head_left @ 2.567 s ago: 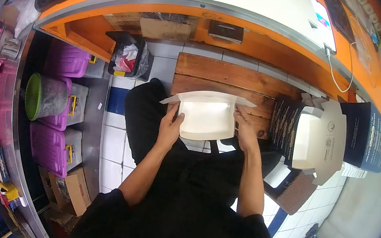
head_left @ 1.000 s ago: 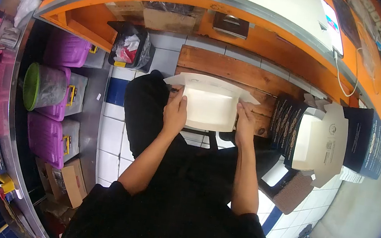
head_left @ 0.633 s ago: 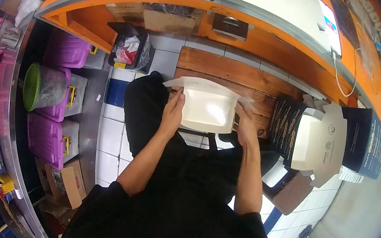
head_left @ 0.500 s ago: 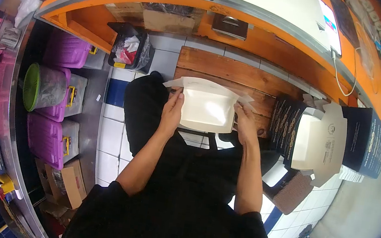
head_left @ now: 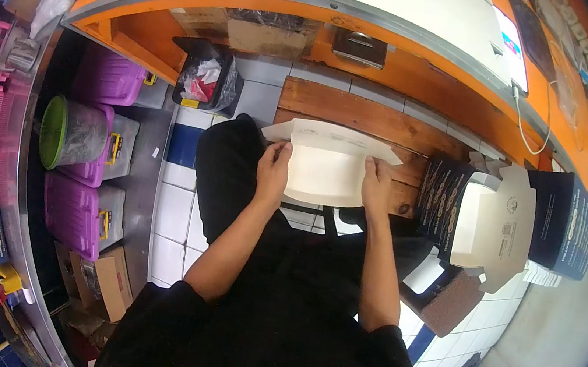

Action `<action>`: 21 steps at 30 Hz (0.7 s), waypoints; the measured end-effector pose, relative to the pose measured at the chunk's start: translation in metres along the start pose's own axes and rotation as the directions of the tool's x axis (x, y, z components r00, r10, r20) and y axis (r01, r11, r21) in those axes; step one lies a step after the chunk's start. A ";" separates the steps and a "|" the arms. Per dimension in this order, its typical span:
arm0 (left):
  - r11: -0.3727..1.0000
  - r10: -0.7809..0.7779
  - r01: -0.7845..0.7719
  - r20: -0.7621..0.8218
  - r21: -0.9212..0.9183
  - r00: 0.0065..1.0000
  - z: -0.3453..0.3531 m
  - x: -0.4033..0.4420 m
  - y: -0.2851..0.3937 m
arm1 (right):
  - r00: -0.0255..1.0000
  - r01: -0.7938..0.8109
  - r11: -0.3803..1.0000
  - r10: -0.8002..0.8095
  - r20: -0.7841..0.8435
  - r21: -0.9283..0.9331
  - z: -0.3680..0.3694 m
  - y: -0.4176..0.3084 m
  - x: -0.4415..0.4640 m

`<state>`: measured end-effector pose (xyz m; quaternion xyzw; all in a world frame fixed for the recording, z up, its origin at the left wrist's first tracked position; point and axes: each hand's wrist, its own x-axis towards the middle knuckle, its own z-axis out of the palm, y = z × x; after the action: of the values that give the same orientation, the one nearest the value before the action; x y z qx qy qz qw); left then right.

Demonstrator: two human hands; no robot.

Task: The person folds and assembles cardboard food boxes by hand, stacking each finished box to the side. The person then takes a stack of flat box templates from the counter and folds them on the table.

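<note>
A cream-coloured paper food box [head_left: 326, 173] is held over my lap, its inside facing me and its printed lid flap standing up at the far side. My left hand [head_left: 273, 170] grips its left wall, thumb over the rim. On the opposite wall, my right hand [head_left: 377, 183] has the same kind of grip. The fingers behind the walls are partly hidden. To the right stands a stack of similar boxes, dark blue outside, with an open cream box [head_left: 475, 226] facing me.
Ahead is an orange desk [head_left: 273, 2] with phones and white sheets on top. Beneath it are a wooden bench [head_left: 371, 108] and a small black bin [head_left: 207, 83]. Purple-lidded tubs [head_left: 70, 217] and a green-rimmed bucket [head_left: 81, 135] line the left. A brown woven seat [head_left: 451, 301] is at right.
The box has shifted slightly right, and its far lid flap now shows more of its printed face. Both hands have changed their hold along the side walls, thumbs now at the rims.
</note>
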<state>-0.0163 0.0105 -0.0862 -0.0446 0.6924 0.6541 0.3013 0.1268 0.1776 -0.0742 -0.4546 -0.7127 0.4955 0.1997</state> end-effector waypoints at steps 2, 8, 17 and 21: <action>1.000 -0.001 0.000 -0.024 -0.023 1.000 0.006 -0.002 -0.006 | 0.995 -0.093 0.989 0.097 -0.028 0.118 0.008 0.006 -0.005; 0.992 0.073 -0.065 -0.074 0.108 0.995 0.002 0.007 -0.025 | 0.950 -0.305 0.907 0.312 0.021 0.290 0.010 0.012 -0.009; 0.993 0.099 -0.095 -0.061 0.066 0.993 0.003 0.004 -0.027 | 0.945 -0.318 0.896 0.327 0.024 0.309 0.012 0.023 -0.005; 0.986 0.135 -0.130 -0.045 0.101 0.990 0.002 0.006 -0.029 | 0.957 -0.276 0.919 0.291 -0.010 0.283 0.018 0.048 0.004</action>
<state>-0.0074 0.0105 -0.1146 -0.0006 0.7327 0.6365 0.2408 0.1335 0.1763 -0.1251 -0.5331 -0.5573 0.6024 0.2061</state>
